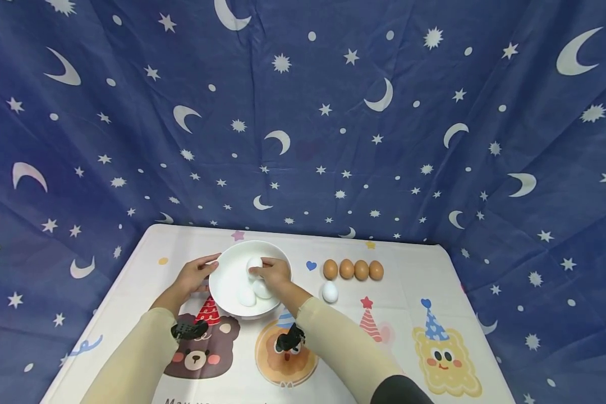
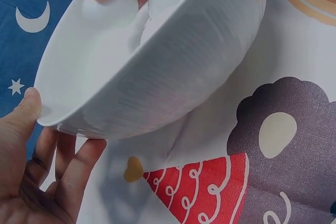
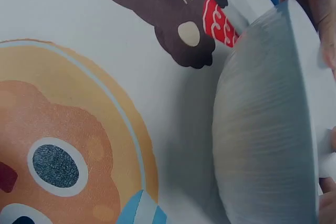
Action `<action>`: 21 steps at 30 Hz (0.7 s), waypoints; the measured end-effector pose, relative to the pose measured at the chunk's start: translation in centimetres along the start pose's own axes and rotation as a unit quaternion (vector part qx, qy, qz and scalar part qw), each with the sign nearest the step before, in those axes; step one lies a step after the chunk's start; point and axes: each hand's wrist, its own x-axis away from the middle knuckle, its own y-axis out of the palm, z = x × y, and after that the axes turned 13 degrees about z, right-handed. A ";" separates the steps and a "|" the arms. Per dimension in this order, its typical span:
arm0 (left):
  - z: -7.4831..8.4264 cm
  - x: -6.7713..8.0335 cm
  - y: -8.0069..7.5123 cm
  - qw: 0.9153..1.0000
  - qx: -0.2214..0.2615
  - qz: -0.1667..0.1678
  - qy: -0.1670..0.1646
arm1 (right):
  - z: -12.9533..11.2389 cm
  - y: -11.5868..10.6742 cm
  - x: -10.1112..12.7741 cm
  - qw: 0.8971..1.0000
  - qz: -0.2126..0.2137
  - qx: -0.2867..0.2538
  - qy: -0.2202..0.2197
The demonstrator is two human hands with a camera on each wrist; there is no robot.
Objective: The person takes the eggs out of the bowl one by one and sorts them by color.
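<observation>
A white bowl [image 1: 227,283] stands on the left part of the table. My left hand [image 1: 194,276] grips its left rim, the thumb on the rim's edge and the fingers beneath it in the left wrist view. Inside the bowl, my right hand [image 1: 275,275] pinches a white egg [image 1: 254,265] between thumb and fingers. Two more white eggs lie in the bowl, one egg [image 1: 247,296] near the front and another egg [image 1: 262,289] beside it. In the right wrist view the bowl's outer wall [image 3: 262,124] hides most of the right hand's work.
Right of the bowl, several brown eggs [image 1: 346,269] lie in a row, with a single white egg [image 1: 330,292] in front of them. A cartoon-printed cloth [image 1: 399,314] covers the table. Behind it hangs a blue curtain [image 1: 303,146] with moons and stars.
</observation>
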 end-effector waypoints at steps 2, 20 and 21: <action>0.1 0.0 0.0 1.000 0.002 0.000 -0.001 | -0.1 -0.2 0.0 1.000 -0.002 -0.010 0.006; 0.1 0.1 -0.1 1.000 0.000 -0.016 0.008 | -1.1 -6.2 2.6 0.990 -0.104 -0.097 0.005; 0.1 0.1 -0.2 1.000 0.001 -0.017 0.009 | -1.1 -6.6 2.7 0.989 -0.107 -0.098 0.005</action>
